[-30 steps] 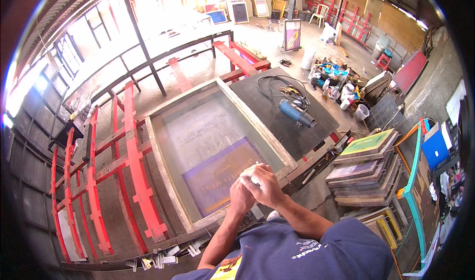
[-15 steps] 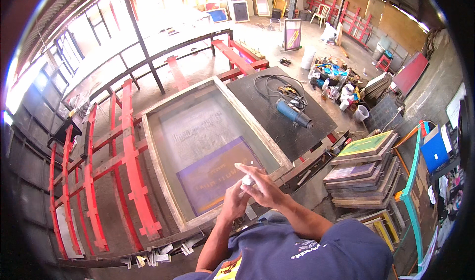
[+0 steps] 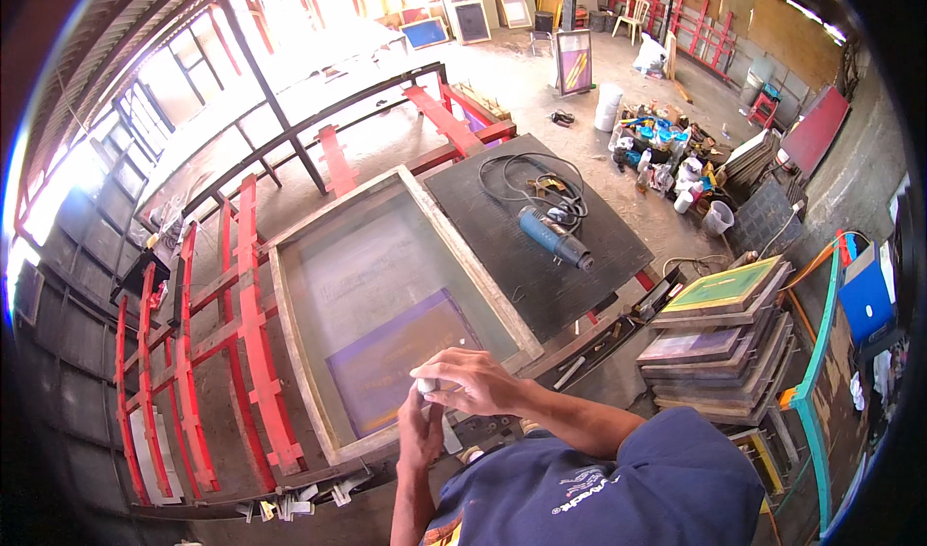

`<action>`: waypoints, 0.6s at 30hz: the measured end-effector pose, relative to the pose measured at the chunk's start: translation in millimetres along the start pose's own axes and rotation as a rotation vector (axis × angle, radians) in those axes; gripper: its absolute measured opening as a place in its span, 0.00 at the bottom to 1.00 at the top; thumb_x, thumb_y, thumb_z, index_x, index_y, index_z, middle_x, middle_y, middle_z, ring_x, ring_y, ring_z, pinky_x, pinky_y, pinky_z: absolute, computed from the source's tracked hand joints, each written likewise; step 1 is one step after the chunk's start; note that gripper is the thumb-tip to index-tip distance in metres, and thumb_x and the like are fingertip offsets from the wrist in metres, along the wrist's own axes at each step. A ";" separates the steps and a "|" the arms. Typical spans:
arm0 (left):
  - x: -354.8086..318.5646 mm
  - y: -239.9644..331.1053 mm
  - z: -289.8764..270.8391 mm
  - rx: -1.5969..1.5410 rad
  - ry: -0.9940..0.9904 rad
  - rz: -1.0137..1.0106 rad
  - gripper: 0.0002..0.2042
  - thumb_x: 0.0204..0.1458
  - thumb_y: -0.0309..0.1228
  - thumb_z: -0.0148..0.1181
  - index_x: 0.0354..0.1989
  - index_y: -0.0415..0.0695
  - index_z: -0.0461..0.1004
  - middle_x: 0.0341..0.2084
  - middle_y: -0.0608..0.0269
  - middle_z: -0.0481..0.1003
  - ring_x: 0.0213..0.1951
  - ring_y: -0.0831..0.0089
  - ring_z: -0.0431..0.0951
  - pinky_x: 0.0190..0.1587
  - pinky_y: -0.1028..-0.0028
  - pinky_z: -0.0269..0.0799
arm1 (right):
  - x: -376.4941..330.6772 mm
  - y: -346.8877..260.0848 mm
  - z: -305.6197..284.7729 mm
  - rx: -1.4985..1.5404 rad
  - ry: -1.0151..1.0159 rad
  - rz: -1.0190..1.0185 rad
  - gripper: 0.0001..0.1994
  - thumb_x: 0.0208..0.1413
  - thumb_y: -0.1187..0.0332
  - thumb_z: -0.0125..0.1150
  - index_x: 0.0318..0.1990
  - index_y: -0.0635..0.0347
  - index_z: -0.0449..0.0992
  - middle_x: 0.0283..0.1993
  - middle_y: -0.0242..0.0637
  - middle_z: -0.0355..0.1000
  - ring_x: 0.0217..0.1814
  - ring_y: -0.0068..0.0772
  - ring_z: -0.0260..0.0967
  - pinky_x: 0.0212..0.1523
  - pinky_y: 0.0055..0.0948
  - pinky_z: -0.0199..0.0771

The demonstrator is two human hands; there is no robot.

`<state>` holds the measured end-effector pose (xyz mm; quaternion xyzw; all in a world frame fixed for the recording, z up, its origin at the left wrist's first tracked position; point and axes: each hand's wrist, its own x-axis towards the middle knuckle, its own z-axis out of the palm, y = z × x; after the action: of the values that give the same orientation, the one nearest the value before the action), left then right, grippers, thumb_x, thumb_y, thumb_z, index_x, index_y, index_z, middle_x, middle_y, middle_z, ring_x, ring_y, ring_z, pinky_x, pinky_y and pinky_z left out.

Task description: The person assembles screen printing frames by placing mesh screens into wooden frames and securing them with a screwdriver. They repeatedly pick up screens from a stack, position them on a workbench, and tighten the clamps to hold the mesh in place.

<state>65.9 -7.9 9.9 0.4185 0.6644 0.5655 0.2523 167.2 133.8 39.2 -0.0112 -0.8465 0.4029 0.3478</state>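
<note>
— Nearest in view?
— Left hand (image 3: pixel 420 432) up from below, fingers closed on a small white thing (image 3: pixel 426 386); right hand (image 3: pixel 475 380) curled over the top of it, gripping as well. Both just above the near rail of the wooden screen frame (image 3: pixel 287 326).
— Kind of white thing?
— Too small to tell. Perhaps a cap or a little roll.
— Step in hand, then?
— By the look of it, working the white thing between both hands, twisting or peeling, not yet touching the mesh.
— Needed for any next move?
— A firm pinch from the left, a steady turn from the right, and care not to drop it onto the purple patch (image 3: pixel 386 364) of the mesh right underneath.
— Beyond the frame?
— To the right on the tabletop, a black mat (image 3: pixel 608 266) with a blue heat gun (image 3: pixel 552 239) and its coiled cable (image 3: pixel 521 171). Further right, a stack of screens (image 3: pixel 710 338). To the left, red racks (image 3: pixel 253 353). Far back, paint pots (image 3: pixel 666 150) on the floor.
— Changed from half a second ago?
— Hands a touch lower and further left in view, closer to the body, same grip on the white thing. Heat gun and frame unmoved.
</note>
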 end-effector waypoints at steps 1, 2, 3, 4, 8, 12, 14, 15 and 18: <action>-3.1 1.6 0.3 0.199 0.065 0.048 0.14 0.50 0.19 0.62 0.46 0.35 0.73 0.38 0.48 0.79 0.42 0.65 0.81 0.46 0.67 0.73 | -0.5 1.1 -4.2 0.027 -0.014 -0.031 0.18 0.54 0.62 0.69 0.51 0.52 0.77 0.42 0.37 0.76 0.42 0.38 0.76 0.44 0.37 0.77; -3.3 5.0 1.4 0.227 0.112 0.010 0.12 0.50 0.20 0.63 0.43 0.35 0.74 0.37 0.48 0.80 0.41 0.68 0.80 0.45 0.69 0.73 | 0.1 2.0 -7.9 0.052 -0.027 -0.064 0.18 0.54 0.62 0.69 0.52 0.52 0.77 0.43 0.38 0.76 0.43 0.38 0.76 0.44 0.37 0.77; -3.4 6.7 3.9 0.256 0.159 -0.029 0.10 0.49 0.20 0.65 0.40 0.35 0.74 0.36 0.48 0.80 0.40 0.70 0.80 0.44 0.70 0.73 | 0.7 -1.3 -7.7 0.048 -0.006 -0.108 0.19 0.53 0.60 0.70 0.52 0.51 0.77 0.42 0.38 0.75 0.42 0.38 0.76 0.43 0.36 0.78; -1.1 9.4 9.5 0.250 0.202 0.014 0.10 0.49 0.22 0.65 0.39 0.37 0.73 0.35 0.51 0.79 0.38 0.74 0.78 0.41 0.71 0.72 | -1.0 -2.4 -7.9 0.069 -0.024 -0.084 0.19 0.52 0.60 0.70 0.52 0.51 0.77 0.42 0.38 0.74 0.42 0.38 0.75 0.42 0.35 0.78; 1.6 -5.1 37.7 0.023 0.362 0.015 0.11 0.54 0.29 0.59 0.42 0.36 0.72 0.33 0.63 0.73 0.36 0.76 0.72 0.39 0.73 0.70 | -6.9 0.4 0.3 0.162 -0.005 -0.074 0.18 0.55 0.68 0.67 0.52 0.57 0.72 0.48 0.43 0.73 0.44 0.43 0.76 0.41 0.36 0.78; -9.5 1.3 37.2 -0.076 0.308 0.023 0.10 0.55 0.31 0.59 0.38 0.37 0.72 0.30 0.65 0.76 0.34 0.78 0.73 0.37 0.74 0.70 | -8.0 17.1 12.0 0.359 -0.067 -0.074 0.17 0.60 0.70 0.60 0.55 0.61 0.66 0.61 0.51 0.68 0.53 0.52 0.74 0.49 0.42 0.77; -7.4 0.4 32.3 0.195 0.414 -0.018 0.09 0.54 0.32 0.61 0.35 0.39 0.73 0.24 0.66 0.76 0.31 0.79 0.74 0.35 0.73 0.71 | -10.5 12.3 8.7 0.162 0.001 -0.158 0.20 0.57 0.71 0.62 0.57 0.56 0.66 0.59 0.49 0.69 0.55 0.54 0.72 0.54 0.46 0.73; -6.5 1.0 30.7 0.133 0.446 -0.081 0.09 0.52 0.32 0.63 0.36 0.40 0.73 0.28 0.65 0.77 0.32 0.79 0.74 0.34 0.73 0.71 | -9.8 8.1 9.9 0.042 0.062 -0.221 0.21 0.56 0.71 0.63 0.57 0.56 0.66 0.58 0.49 0.69 0.55 0.54 0.72 0.52 0.46 0.73; 0.0 -11.5 32.1 0.197 0.463 0.159 0.12 0.54 0.36 0.62 0.36 0.39 0.73 0.32 0.63 0.77 0.32 0.78 0.74 0.34 0.73 0.71 | -12.7 12.9 18.3 0.139 -0.119 -0.067 0.24 0.54 0.68 0.67 0.59 0.56 0.67 0.58 0.47 0.70 0.56 0.50 0.71 0.52 0.42 0.75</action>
<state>88.7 9.4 -8.7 0.3513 0.7212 0.5970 0.0062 162.5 126.3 15.0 0.0650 -0.8356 0.4486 0.3102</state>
